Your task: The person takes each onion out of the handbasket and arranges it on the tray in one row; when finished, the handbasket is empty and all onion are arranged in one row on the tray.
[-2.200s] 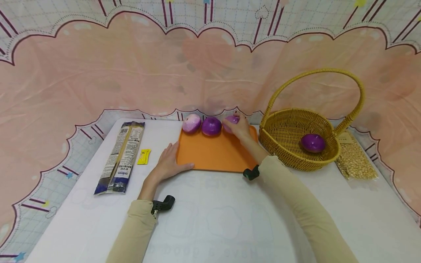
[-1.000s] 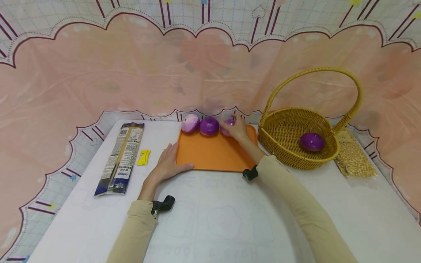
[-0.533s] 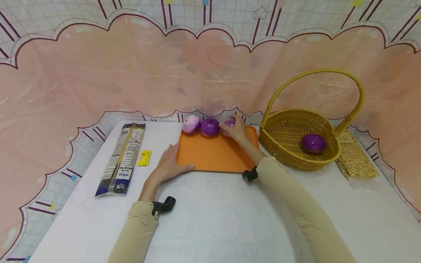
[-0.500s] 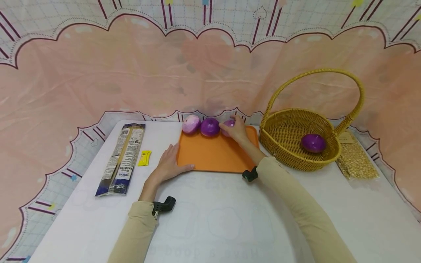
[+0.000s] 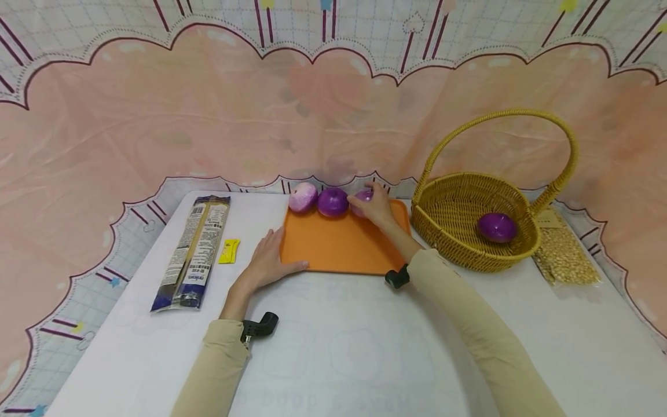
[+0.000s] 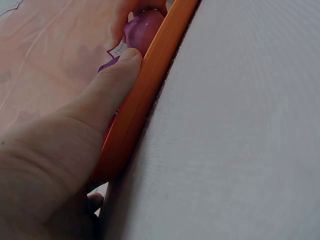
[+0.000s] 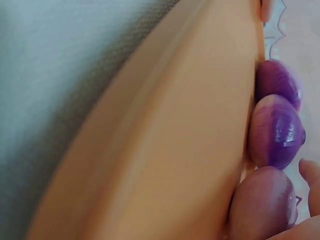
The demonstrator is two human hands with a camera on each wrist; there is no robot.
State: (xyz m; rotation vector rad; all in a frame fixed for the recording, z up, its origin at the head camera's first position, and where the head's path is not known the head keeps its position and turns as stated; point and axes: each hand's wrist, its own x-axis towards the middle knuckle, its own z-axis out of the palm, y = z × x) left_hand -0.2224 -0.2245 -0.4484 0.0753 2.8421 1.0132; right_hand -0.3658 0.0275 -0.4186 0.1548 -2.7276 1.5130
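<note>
Three purple red onions stand in a row along the far edge of an orange tray (image 5: 344,246): a paler left onion (image 5: 303,198), a darker middle onion (image 5: 333,202) and a right onion (image 5: 361,200). My right hand (image 5: 378,207) grips the right onion from above, fingers over its far side and thumb on the near left, covering part of it. All three show in the right wrist view, with the held onion (image 7: 265,202) lowest. My left hand (image 5: 268,259) rests against the tray's near left corner, fingers along the side and straight thumb (image 6: 112,82) over the front rim.
Right of the tray stands a tall-handled wicker basket (image 5: 458,255) with another red onion (image 5: 497,227) inside. Behind it lies a bag of pale kernels (image 5: 565,252). On the left are a long printed food packet (image 5: 191,252) and a small yellow sachet (image 5: 229,251).
Since the earliest frame, my right hand has moved the right onion slightly left, closer to the middle one. In the last half second little differs; my left hand stays at the tray corner.
</note>
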